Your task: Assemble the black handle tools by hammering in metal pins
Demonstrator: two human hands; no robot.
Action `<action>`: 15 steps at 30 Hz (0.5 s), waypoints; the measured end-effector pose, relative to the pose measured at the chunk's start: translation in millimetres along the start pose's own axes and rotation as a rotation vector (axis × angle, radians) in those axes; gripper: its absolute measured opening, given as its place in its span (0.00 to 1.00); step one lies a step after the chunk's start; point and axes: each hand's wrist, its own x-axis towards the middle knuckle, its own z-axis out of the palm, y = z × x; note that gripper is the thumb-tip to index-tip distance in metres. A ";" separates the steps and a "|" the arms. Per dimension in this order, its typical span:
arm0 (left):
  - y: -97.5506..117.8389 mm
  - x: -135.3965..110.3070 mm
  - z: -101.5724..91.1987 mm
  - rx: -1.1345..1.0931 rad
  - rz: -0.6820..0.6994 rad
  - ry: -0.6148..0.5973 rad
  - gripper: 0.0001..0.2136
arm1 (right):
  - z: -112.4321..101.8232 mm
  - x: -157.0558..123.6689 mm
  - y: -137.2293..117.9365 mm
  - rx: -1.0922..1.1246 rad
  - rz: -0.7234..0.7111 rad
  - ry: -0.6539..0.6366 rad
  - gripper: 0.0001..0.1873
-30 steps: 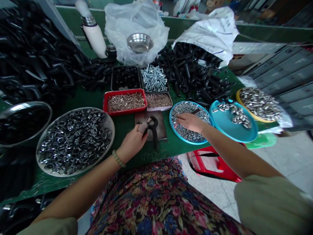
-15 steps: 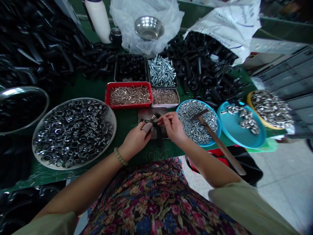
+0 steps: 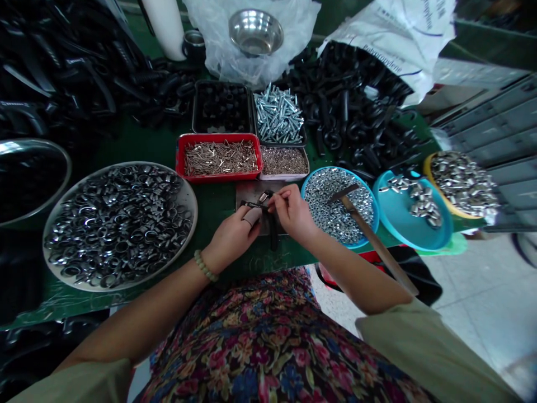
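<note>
My left hand [image 3: 237, 232] is closed on a black plastic part with a metal spring [image 3: 264, 197], above a metal plate [image 3: 245, 193] at the front of the green bench. Finger coverings wrap one or more of its fingers. My right hand [image 3: 291, 212] pinches at the right side of the same part; whatever small piece sits between its fingertips is too small to make out. A black handle-like end of the part [image 3: 274, 235] hangs down between the hands. Just behind are a red tray of thin metal pins [image 3: 220, 158] and a tray of tiny rivet-like pieces [image 3: 285, 162].
A hammer [image 3: 373, 238] lies across a blue bowl of small metal nuts [image 3: 331, 190]. Left stands a wide tray of shiny rings [image 3: 121, 229]. Behind are silver bolts [image 3: 279, 115] and heaps of black parts [image 3: 356, 117]. A blue tray [image 3: 390, 218] holds metal cylinders.
The view has shifted slightly. My right fingertips have shifted slightly at the part, while my left hand keeps its hold.
</note>
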 end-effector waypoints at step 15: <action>-0.2 2.0 -3.7 0.054 0.028 -0.012 0.14 | 3.4 58.7 -6.0 0.179 0.074 -0.193 0.17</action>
